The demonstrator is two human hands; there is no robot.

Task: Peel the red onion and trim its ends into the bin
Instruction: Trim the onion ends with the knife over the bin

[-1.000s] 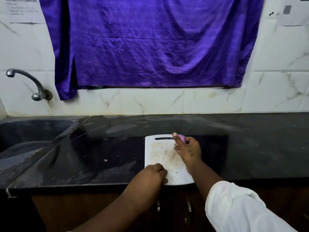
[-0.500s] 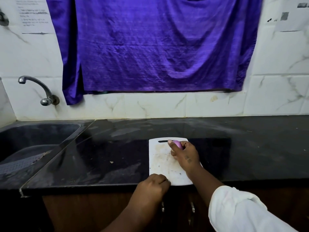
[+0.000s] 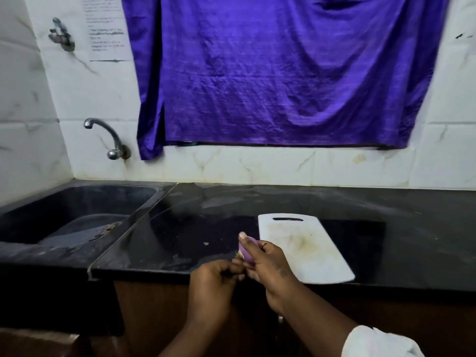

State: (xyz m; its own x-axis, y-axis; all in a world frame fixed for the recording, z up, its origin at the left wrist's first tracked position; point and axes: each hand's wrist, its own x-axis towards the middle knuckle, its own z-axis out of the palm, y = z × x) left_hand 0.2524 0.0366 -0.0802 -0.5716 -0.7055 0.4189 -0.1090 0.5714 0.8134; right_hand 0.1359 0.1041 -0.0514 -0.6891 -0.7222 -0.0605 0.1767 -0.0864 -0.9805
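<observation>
Below frame centre, a small purple-red onion [image 3: 247, 249] is being gripped by the right hand [image 3: 270, 266], its root end being pinched by the left hand [image 3: 213, 282], seemingly for peeling; binning the scraps awaits.

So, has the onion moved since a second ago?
Yes. The onion was over the far end of the cutting board, by the slot; now the right hand holds it left of the board, nearer the front edge of the counter.

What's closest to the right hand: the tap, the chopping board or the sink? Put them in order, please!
1. White chopping board, right beside the right hand gripping the red onion.
2. Sink, far left.
3. Tap, up behind the sink.
</observation>
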